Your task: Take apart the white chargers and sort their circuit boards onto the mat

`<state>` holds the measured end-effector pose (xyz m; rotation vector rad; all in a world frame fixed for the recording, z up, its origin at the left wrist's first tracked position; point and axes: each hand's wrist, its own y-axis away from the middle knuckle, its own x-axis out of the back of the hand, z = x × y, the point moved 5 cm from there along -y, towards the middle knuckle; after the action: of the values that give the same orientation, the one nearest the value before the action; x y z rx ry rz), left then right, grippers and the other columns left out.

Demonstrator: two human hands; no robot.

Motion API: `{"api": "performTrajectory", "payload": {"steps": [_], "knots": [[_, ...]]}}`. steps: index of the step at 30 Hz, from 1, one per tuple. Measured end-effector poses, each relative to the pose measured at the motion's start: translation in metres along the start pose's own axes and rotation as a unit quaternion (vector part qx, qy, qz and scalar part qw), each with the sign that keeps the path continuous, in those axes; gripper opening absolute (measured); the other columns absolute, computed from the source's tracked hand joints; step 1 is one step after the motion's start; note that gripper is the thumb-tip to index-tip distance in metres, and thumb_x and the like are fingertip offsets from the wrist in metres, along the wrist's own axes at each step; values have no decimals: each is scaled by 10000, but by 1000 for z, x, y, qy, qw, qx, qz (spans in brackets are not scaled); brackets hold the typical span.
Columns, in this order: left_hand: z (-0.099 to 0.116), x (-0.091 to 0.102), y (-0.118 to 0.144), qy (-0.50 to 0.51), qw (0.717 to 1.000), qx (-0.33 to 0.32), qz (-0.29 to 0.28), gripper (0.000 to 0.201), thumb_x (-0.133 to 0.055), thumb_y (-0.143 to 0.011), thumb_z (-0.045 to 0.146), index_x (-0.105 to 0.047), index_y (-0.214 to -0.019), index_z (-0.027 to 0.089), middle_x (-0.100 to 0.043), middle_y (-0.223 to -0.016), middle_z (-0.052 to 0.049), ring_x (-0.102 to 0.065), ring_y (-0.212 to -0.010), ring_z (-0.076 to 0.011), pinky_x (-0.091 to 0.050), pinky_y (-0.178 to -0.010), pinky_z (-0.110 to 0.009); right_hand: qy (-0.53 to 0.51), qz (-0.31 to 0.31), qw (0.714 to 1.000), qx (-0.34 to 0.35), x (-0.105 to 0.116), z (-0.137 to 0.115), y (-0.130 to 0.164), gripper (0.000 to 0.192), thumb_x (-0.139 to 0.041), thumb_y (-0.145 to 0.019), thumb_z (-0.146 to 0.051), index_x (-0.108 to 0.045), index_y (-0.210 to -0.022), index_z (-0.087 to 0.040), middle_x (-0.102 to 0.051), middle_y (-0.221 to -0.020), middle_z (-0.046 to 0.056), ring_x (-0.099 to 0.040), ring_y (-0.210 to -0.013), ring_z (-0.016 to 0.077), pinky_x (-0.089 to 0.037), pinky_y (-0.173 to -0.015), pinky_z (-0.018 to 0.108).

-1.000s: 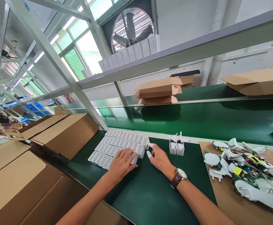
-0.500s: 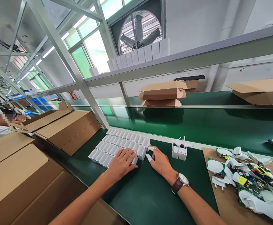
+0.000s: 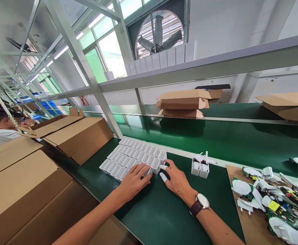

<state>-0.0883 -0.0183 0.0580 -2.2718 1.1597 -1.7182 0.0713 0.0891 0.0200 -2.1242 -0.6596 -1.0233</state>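
A block of several small white open-topped plastic shells (image 3: 133, 156) lies in tight rows on the green mat (image 3: 161, 211). My left hand (image 3: 135, 180) rests flat on the block's near right corner, fingers spread over the shells. My right hand (image 3: 175, 178), with white finger cots on two fingertips and a brown-strapped watch on the wrist, touches the block's right end with its fingertips. Two separate white shells with parts inside (image 3: 200, 166) stand just right of my right hand.
Long cardboard boxes (image 3: 74, 137) lie at the left. A brown board (image 3: 251, 217) at the right holds circuit boards and white plug parts (image 3: 271, 194). A green conveyor belt (image 3: 215, 139) runs behind, with folded cartons (image 3: 183, 102) on a shelf. A seated person (image 3: 0, 131) is far left.
The view has shifted slightly, so everything sits a little further right and lower. Both hands stay on the near right end of the shell block, barely moved.
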Motion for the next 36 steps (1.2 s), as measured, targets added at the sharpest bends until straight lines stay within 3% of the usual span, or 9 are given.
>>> {"api": "performTrajectory", "payload": {"steps": [7, 12, 16, 19, 22, 24, 26, 31, 36], "knots": [[-9, 1, 3, 4, 1000, -10, -7, 184, -625, -968, 198, -661, -1146, 230, -676, -1313, -102, -644, -1228, -274, -548, -986, -414, 47, -19, 998, 30, 1, -5, 0, 349, -498, -980, -219, -631, -1301, -230, -497, -1514, 162, -637, -1195, 309, -621, -842, 443], [-13, 5, 5, 31, 999, -6, -4, 223, -622, -978, 264, -643, -1195, 215, -666, -1329, -116, -616, -1262, -287, -536, -1015, -428, 65, -47, 996, 36, 4, -10, 0, 401, -486, -981, -211, -594, -1367, -238, -482, -1540, 162, -611, -1238, 337, -621, -863, 483], [-28, 14, 27, 51, 990, 108, 73, 361, -596, -995, 318, -566, -1342, 223, -614, -1386, -141, -532, -1364, -299, -474, -1108, -467, 56, -51, 997, 22, 2, -7, 0, 382, -473, -987, -216, -610, -1343, -196, -481, -1533, 185, -607, -1246, 334, -616, -882, 491], [-56, 21, 64, 32, 941, 297, 159, 382, -532, -1013, 348, -536, -1376, 231, -553, -1436, -161, -448, -1430, -335, -369, -1182, -574, 51, -51, 997, 12, -1, -5, 0, 358, -482, -987, -222, -632, -1309, -179, -473, -1538, 192, -596, -1269, 348, -614, -886, 498], [-93, 12, 110, 71, 821, 538, 179, 498, -425, -1021, 480, -488, -1420, 190, -439, -1532, -200, -310, -1513, -362, -241, -1241, -626, 52, -55, 997, 17, -4, -5, 0, 363, -486, -983, -220, -633, -1313, -185, -465, -1548, 186, -582, -1281, 358, -607, -895, 512], [-111, 1, 132, 105, 745, 635, 175, 597, -342, -1015, 546, -440, -1455, 154, -379, -1566, -221, -248, -1544, -360, -211, -1261, -607, 49, -53, 997, 19, -3, -5, 0, 383, -486, -979, -214, -621, -1337, -195, -465, -1551, 178, -573, -1286, 357, -603, -901, 515], [-124, -10, 141, 122, 708, 673, 176, 644, -279, -1011, 571, -414, -1469, 139, -386, -1551, -227, -255, -1547, -343, -240, -1265, -560, 46, -52, 997, 18, -3, -5, 0, 393, -489, -974, -208, -618, -1345, -200, -464, -1554, 171, -567, -1291, 354, -602, -904, 512], [-137, -32, 144, 152, 667, 709, 174, 630, -241, -1011, 577, -433, -1449, 167, -462, -1486, -204, -365, -1504, -308, -330, -1239, -475, 51, -60, 997, 24, -2, -6, 0, 398, -494, -969, -196, -615, -1347, -181, -466, -1550, 179, -578, -1273, 363, -604, -887, 516], [-151, -19, 132, 155, 659, 716, 169, 646, -186, -1019, 550, -442, -1446, 139, -420, -1536, -219, -323, -1522, -333, -285, -1253, -531, 65, -61, 996, 18, -1, -7, 0, 275, -481, -973, -205, -685, -1154, -169, -455, -1561, 183, -608, -1225, 363, -610, -847, 498]]}}
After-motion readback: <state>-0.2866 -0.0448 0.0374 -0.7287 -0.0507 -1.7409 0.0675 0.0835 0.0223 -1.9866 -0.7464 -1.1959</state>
